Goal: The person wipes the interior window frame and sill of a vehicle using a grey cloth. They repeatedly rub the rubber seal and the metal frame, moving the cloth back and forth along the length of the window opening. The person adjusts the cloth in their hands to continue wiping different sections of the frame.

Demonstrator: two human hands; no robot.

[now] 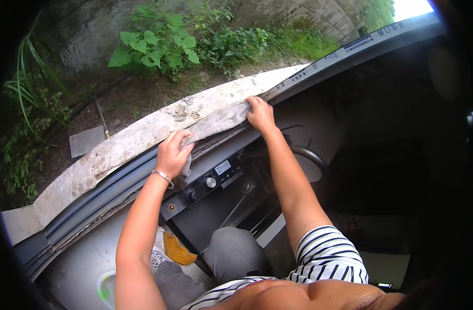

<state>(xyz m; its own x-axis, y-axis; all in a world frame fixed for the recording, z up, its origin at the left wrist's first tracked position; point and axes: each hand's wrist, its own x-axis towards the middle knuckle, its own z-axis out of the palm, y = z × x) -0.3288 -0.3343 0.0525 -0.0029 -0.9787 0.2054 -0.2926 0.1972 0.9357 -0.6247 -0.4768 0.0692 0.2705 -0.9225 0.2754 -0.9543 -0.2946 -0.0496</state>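
Holding a grey cloth [221,120] along the blue-grey window track [115,183], right against the pale, stained ledge [133,138]! Pinching its near left end between thumb and fingers of the left hand [172,155]; gripping the far right end with the right hand [261,114], fingers pressed together. Looking far past the ledge to leafy plants [161,44], near to a black appliance [216,206], right into shadow.

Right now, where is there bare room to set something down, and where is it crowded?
Bare: the ledge left of the left hand, between soil and grey tracks. Crowded: its inner edge from there to the right hand, under the cloth.
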